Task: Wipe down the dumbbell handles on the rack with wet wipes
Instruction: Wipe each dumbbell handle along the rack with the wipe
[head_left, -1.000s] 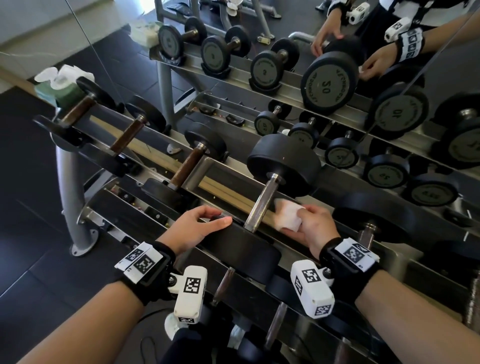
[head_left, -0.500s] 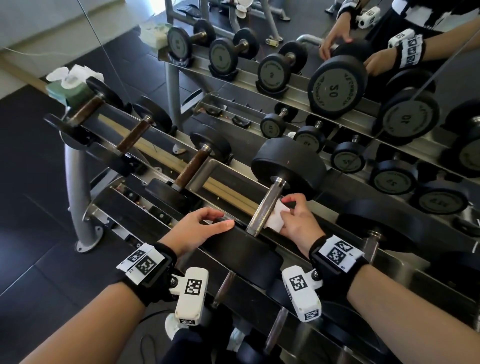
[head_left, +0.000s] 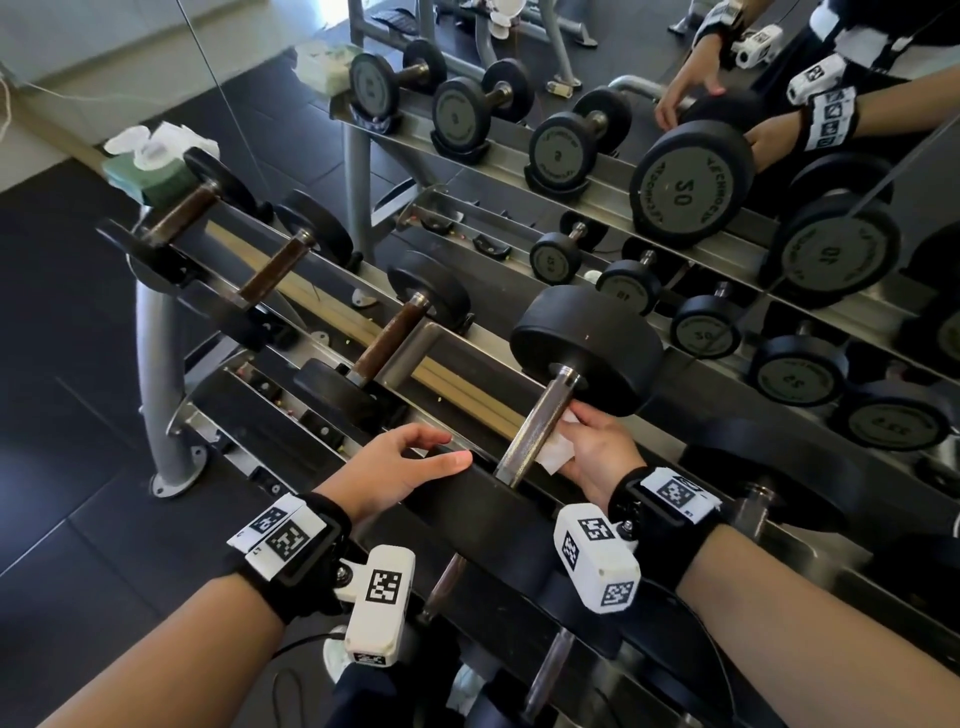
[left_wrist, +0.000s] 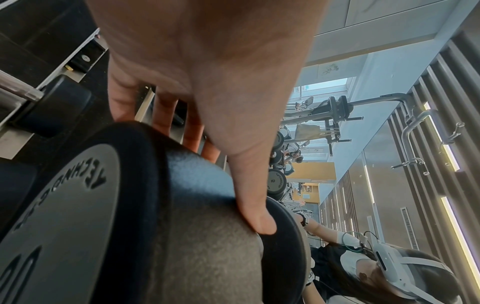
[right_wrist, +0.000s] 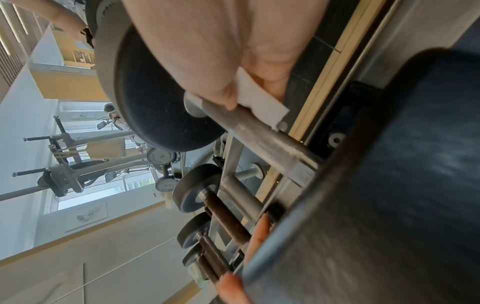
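A big black dumbbell lies across the top rail of the rack (head_left: 363, 275), its steel handle (head_left: 535, 426) (right_wrist: 262, 133) running from the far head (head_left: 587, 348) to the near head (head_left: 498, 519) (left_wrist: 155, 226). My right hand (head_left: 592, 447) (right_wrist: 228, 67) grips a white wet wipe (head_left: 558, 447) (right_wrist: 259, 102) and holds it wrapped against the handle's right side, close to the far head. My left hand (head_left: 400, 467) (left_wrist: 197, 82) rests on top of the near head, thumb stretched along its edge and fingers draped over the rim.
Three smaller dumbbells with rusty brown handles (head_left: 387, 340) sit further left on the same rail. A green pack of wet wipes (head_left: 150, 166) stands at the rack's far left end. A mirror behind shows more dumbbells (head_left: 691, 182). Lower tiers hold more weights.
My right hand has slid the wipe up the handle from its lower middle toward the far head. The left hand has stayed on the near head.
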